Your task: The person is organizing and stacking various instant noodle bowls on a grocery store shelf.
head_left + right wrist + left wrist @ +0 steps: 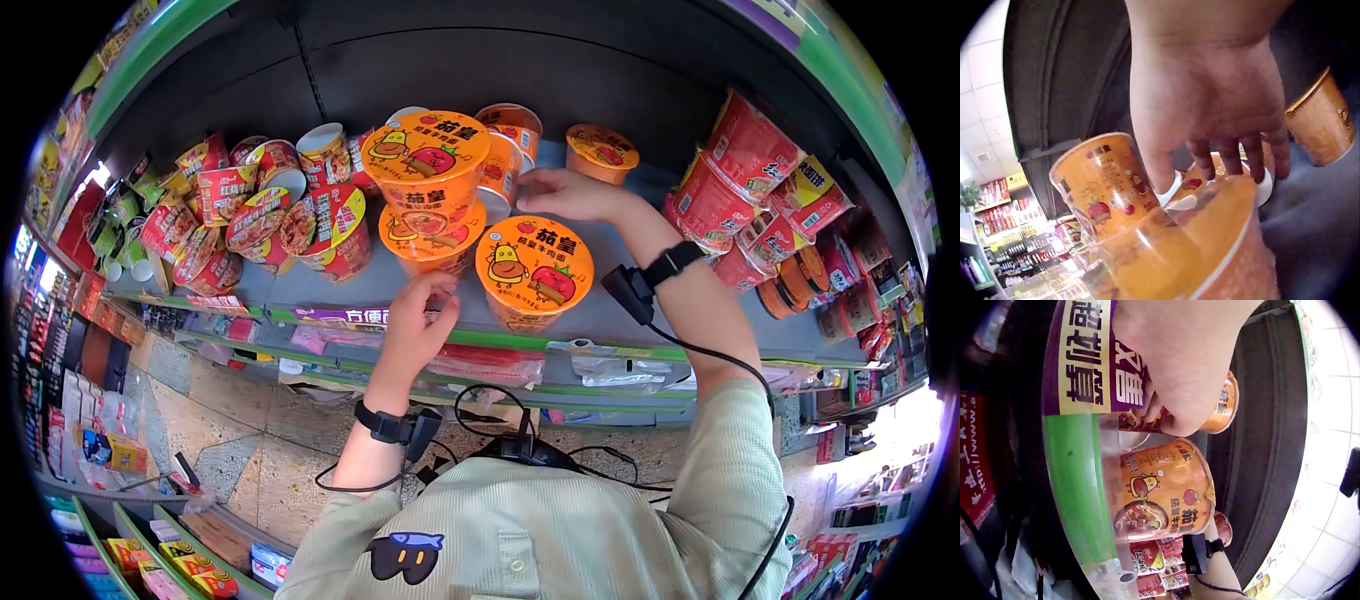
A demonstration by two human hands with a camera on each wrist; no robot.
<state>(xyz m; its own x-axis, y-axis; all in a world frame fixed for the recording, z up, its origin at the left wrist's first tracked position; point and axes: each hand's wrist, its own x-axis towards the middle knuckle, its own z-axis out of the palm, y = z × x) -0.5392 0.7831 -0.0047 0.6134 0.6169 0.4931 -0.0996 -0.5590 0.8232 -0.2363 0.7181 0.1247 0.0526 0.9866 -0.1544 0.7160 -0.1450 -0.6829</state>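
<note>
Two orange instant noodle cups with tomato-cartoon lids stand stacked, the upper cup (428, 148) on the lower cup (425, 237). My left hand (415, 325) is at the shelf's front edge, its fingers loosely bent beside the lower cup's base. Another orange noodle cup (535, 265) stands upright to the right of the stack. Behind it, my right hand (572, 195) reaches in with fingers pointing down and spread over orange cups (1192, 182) lying tipped on the shelf. The fingertips are right at those cups, and the front cup's lid partly hides them in the right wrist view.
Red noodle cups (335, 230) lie jumbled on the left of the shelf; more red cups (715, 205) are piled at the right. A single orange cup (602, 152) stands at the back. A green shelf edge (1075, 481) with a purple price strip (1088, 356) runs along the front.
</note>
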